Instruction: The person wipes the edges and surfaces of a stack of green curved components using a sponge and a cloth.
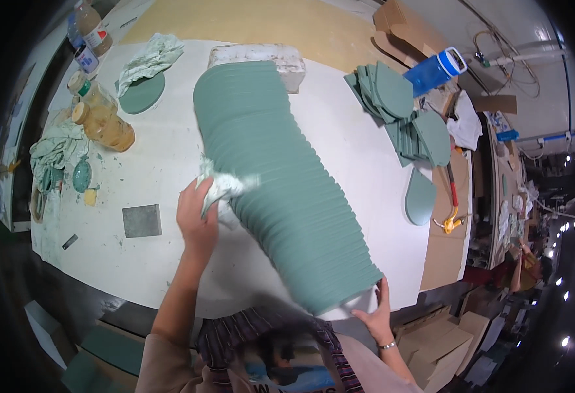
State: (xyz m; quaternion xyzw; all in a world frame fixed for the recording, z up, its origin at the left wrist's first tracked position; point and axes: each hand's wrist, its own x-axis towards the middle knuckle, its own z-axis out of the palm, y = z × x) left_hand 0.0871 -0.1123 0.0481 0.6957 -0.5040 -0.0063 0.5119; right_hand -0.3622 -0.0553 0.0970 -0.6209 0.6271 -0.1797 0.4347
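Note:
A long row of overlapping green rounded sheets (268, 170) runs across the white table from far left to near right. My left hand (198, 211) is closed on a crumpled pale cloth (221, 186), which touches the row's left edge and is partly blurred. At the near right corner of the row, my right hand (374, 310) rests with thumb and fingers spread, the fingertips against the last sheets. The row's far end lies against a stained white block (294, 69).
More green sheets (392, 95) lie stacked at the right, near a blue jug (435, 71) and a red-handled tool (454, 196). A grey square plate (142, 221), bottles (104, 126) and rags (58, 147) occupy the left side. Cardboard boxes (435, 344) stand below the table's right edge.

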